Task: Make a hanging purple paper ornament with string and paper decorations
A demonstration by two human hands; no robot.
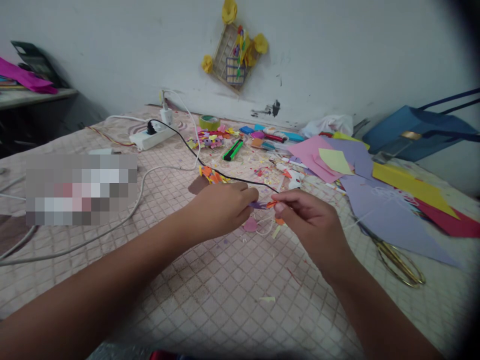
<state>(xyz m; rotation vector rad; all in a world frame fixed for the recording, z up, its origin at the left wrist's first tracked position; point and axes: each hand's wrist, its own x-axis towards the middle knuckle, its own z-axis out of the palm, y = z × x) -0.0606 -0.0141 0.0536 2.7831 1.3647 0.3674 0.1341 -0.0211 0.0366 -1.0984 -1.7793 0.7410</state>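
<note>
Near the middle of the table, my left hand [225, 206] has its fingers closed on a small purple piece [258, 205]. My right hand [309, 215] pinches a small orange piece [271, 204] between thumb and forefinger, right against the purple one. Just below the hands lie a pink round piece [250, 224] and a thin white string. Behind my left hand is a cluster of orange and yellow cut pieces [212, 175] beside a brown piece [198, 185]. A white glue gun [295, 178] lies behind my right hand.
A power strip [153, 136] with cables stands back left. Behind the hands lie a green cutter [233, 150], a tape roll [209, 122] and colourful pieces [210, 139]. Coloured sheets [386, 215], gold-handled scissors [401, 262] and a blue bag [416, 132] are at right.
</note>
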